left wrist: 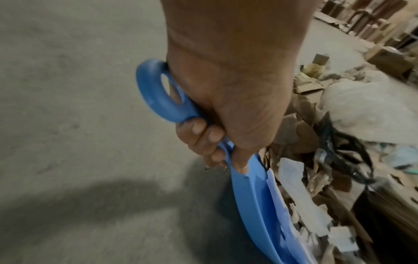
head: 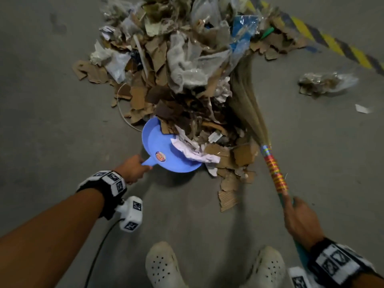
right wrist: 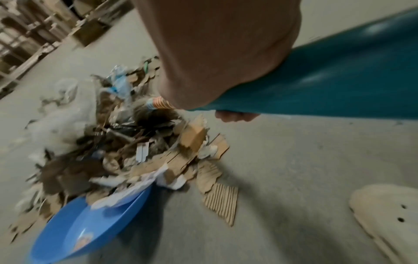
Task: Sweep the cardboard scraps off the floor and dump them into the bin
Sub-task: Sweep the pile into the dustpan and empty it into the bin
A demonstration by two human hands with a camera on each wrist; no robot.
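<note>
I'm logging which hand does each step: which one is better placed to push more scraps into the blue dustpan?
Right. The right hand holds the broom, its bristles against the scrap pile across from the dustpan. The left hand is busy holding the dustpan's handle.

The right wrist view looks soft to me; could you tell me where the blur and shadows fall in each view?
Right wrist: scrap pile and broom handle motion-smeared. Left wrist: left hand sharp, floor shadow below it. Head: dim, fairly crisp, edges bowed.
</note>
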